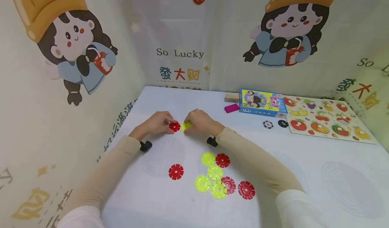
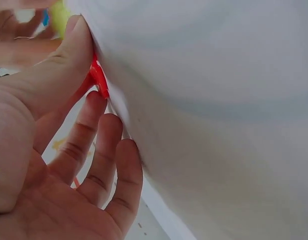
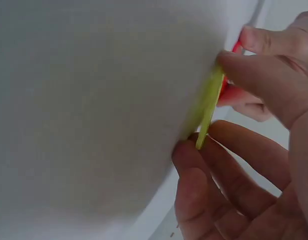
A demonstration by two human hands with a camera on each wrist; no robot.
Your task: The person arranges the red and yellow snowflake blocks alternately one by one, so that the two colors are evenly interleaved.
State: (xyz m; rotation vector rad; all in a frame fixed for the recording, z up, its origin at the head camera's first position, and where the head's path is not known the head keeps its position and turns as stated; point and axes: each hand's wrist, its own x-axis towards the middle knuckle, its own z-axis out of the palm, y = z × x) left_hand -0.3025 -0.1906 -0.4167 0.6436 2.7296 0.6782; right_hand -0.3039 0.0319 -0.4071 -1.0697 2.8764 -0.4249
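My left hand (image 1: 158,122) holds a red notched plastic disc (image 1: 174,127) between thumb and fingers, low over the white table. In the left wrist view the red disc (image 2: 99,80) shows edge-on by the thumb, the other fingers spread below it. Facing it, my right hand (image 1: 201,121) pinches a yellow-green notched disc (image 1: 184,126), partly hidden by the fingers. The right wrist view shows this yellow-green disc (image 3: 209,110) tilted, edge toward the camera, between thumb and fingers. Both discs are side by side, their rims close together.
Nearer the body lie several loose yellow-green discs (image 1: 214,172) and several red discs (image 1: 246,190), some overlapping. A single red disc (image 1: 176,172) lies left of them. Back right are a blue box (image 1: 263,103), wooden block (image 1: 232,98), magenta block (image 1: 232,108), two chips (image 1: 268,124) and a fruit puzzle board (image 1: 328,118).
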